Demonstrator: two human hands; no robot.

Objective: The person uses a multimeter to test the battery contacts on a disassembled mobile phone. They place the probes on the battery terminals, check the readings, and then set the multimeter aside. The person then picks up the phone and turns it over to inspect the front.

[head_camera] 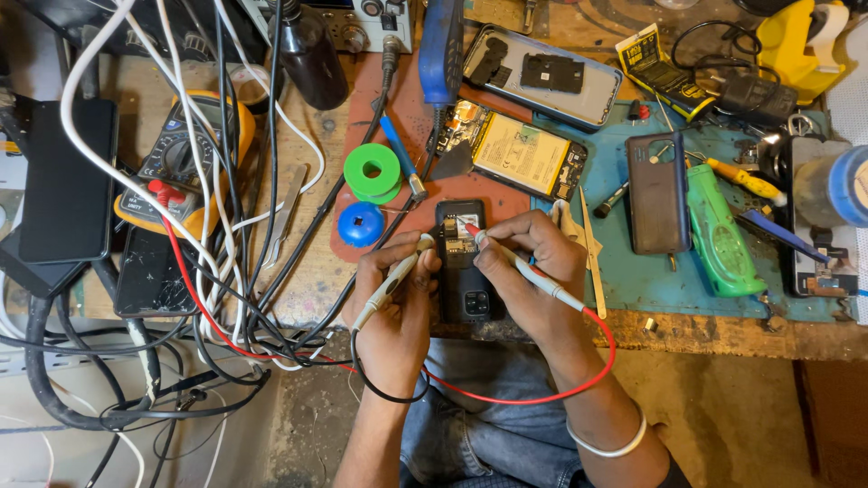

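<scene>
A small black phone [461,271] lies opened on the bench edge with its circuit board showing at the top. My left hand [396,307] holds a pale probe [391,282] with a black lead, its tip at the phone's upper left. My right hand [533,276] holds a second probe [533,274] with a red lead, its red tip touching the board. Both leads loop down below the bench. A yellow multimeter [181,158] sits at the left under tangled cables.
An opened phone with a yellow battery [515,154], a blue-rimmed phone back [542,77], a brown phone [657,192], a green tool [719,230], tweezers [589,248], green solder spool [372,172] and blue cap [361,224] crowd the bench. Cables [226,271] cover the left.
</scene>
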